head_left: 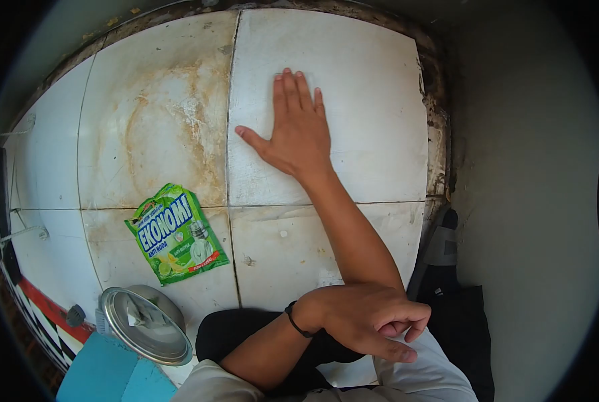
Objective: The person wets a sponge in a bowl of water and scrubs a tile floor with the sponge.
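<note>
Nearest my remote view, the left hand (pixel 370 318) crosses half-curled over the right forearm (pixel 353 234), its grip I cannot tell, then come a metal bowl (pixel 160 301), a green Ekonomi packet (pixel 177 236) and the right hand (pixel 299 139), spread flat on a white tile (pixel 376 134).

One head-worn camera looks forward and steeply down — a wide, dark-rimmed view — from near above a stained, white square-tiled floor (pixel 366 60).
</note>
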A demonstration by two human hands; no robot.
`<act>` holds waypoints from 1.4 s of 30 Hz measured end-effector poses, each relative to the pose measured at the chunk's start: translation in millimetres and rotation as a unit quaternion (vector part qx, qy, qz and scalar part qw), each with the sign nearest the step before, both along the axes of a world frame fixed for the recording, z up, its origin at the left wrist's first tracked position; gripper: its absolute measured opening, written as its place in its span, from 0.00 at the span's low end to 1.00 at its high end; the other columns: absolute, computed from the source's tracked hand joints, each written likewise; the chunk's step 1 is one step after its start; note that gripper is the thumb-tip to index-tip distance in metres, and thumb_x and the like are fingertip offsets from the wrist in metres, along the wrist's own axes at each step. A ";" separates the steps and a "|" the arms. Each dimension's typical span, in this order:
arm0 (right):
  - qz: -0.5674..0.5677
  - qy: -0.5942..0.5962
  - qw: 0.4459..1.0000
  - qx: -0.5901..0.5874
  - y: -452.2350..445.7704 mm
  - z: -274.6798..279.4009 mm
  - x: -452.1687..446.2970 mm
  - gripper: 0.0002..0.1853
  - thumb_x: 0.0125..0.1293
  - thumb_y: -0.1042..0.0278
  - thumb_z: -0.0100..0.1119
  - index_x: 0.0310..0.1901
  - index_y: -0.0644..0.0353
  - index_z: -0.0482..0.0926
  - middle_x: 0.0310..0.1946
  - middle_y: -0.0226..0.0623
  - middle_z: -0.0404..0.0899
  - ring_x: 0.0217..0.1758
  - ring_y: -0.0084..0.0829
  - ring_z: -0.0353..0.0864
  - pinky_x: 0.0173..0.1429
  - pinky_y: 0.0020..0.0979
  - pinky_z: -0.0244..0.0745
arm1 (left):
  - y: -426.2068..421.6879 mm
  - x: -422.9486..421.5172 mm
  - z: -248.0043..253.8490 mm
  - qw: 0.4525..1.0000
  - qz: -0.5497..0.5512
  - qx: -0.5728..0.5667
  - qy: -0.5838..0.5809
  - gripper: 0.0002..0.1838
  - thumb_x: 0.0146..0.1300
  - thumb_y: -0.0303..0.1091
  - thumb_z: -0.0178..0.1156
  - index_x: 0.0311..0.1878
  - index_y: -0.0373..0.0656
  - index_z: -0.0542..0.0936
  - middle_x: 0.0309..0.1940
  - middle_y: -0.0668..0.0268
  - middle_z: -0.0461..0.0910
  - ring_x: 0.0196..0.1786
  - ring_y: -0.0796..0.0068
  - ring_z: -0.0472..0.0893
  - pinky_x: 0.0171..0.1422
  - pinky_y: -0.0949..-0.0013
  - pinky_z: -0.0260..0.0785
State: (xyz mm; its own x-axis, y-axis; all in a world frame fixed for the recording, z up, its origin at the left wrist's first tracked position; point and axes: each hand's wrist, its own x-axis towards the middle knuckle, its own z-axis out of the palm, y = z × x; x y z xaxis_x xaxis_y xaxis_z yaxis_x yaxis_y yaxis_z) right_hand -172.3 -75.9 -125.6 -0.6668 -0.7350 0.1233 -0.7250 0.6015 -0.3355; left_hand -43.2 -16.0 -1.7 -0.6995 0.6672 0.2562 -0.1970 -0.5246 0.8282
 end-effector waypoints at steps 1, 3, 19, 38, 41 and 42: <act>0.049 -0.026 0.998 -0.030 -19.5 0.3 18.0 0.57 0.66 0.24 0.51 0.79 0.70 0.53 0.82 0.49 0.51 0.87 0.43 0.43 0.87 0.48 0.37 | 0.6 2.5 -2.7 1.000 0.001 0.010 0.000 0.20 0.67 0.51 0.67 0.41 0.42 0.76 0.16 0.75 0.60 0.19 0.77 0.62 0.28 0.67 0.52; 0.079 -0.038 0.995 -0.044 -37.3 -2.9 34.9 0.57 0.66 0.23 0.50 0.79 0.69 0.54 0.81 0.49 0.53 0.87 0.43 0.44 0.87 0.47 0.37 | -6.7 3.4 -5.4 1.000 -0.011 0.016 -0.009 0.20 0.68 0.50 0.67 0.41 0.42 0.75 0.15 0.75 0.60 0.19 0.77 0.62 0.28 0.67 0.52; -0.074 0.029 0.989 0.127 142.0 13.8 -38.9 0.54 0.68 0.31 0.56 0.80 0.69 0.50 0.82 0.53 0.49 0.87 0.50 0.43 0.85 0.55 0.42 | -11.2 3.6 -6.6 0.999 -0.027 -0.036 -0.003 0.22 0.67 0.54 0.66 0.41 0.45 0.74 0.15 0.74 0.62 0.19 0.74 0.63 0.29 0.65 0.54; -0.176 0.019 0.978 0.114 81.4 4.7 -143.9 0.58 0.67 0.20 0.44 0.80 0.68 0.49 0.83 0.52 0.47 0.87 0.45 0.41 0.87 0.49 0.38 | -15.0 3.6 -15.4 0.993 0.037 -0.114 -0.019 0.24 0.68 0.58 0.65 0.38 0.45 0.73 0.14 0.70 0.64 0.19 0.68 0.65 0.28 0.60 0.54; -0.107 0.018 0.990 0.091 109.2 10.8 -32.2 0.58 0.64 0.28 0.59 0.79 0.69 0.51 0.81 0.57 0.49 0.86 0.52 0.45 0.84 0.57 0.42 | -12.8 4.9 -13.5 0.992 0.012 -0.127 -0.015 0.22 0.68 0.56 0.65 0.41 0.45 0.74 0.17 0.72 0.64 0.21 0.71 0.66 0.29 0.62 0.55; -0.102 -0.006 0.990 0.094 114.8 15.9 -2.2 0.59 0.63 0.27 0.60 0.79 0.69 0.51 0.81 0.57 0.49 0.86 0.52 0.44 0.83 0.58 0.41 | -12.7 5.0 -12.7 0.990 -0.006 -0.138 -0.013 0.22 0.68 0.55 0.66 0.43 0.45 0.74 0.18 0.73 0.64 0.22 0.73 0.66 0.30 0.63 0.56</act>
State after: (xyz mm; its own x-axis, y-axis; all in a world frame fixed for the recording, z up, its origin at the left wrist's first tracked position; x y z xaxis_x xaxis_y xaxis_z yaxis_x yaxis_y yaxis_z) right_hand -174.5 38.9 -109.7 -0.8048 -0.5934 -0.0120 -0.5781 0.7883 -0.2105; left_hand -38.2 -28.7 -14.5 -0.6953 0.7174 0.0440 -0.2258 -0.2761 0.9342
